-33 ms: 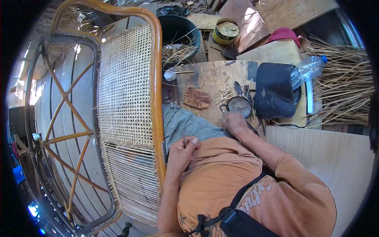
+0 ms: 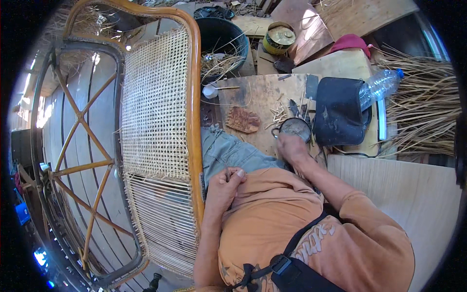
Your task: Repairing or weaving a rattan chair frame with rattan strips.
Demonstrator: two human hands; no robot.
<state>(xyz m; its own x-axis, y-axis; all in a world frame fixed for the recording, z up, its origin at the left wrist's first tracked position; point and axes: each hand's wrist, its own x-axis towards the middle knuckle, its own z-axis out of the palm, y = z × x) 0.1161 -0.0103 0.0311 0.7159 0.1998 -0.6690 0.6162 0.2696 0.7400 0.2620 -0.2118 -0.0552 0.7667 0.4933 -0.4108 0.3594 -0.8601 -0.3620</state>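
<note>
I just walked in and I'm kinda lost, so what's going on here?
A person has their right hand at the near edge of a small round pan on a wooden board. Their left hand is curled at their belly, beside a caned frame; whether either hand grips anything is unclear. The frame's upper part has open cane mesh; below, strands run mostly crosswise.

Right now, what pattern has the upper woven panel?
Upper woven panel: pale open grid, best in head view.

Left fingers [image 2: 222, 179] curled, right forearm [image 2: 323, 175] forward
</note>
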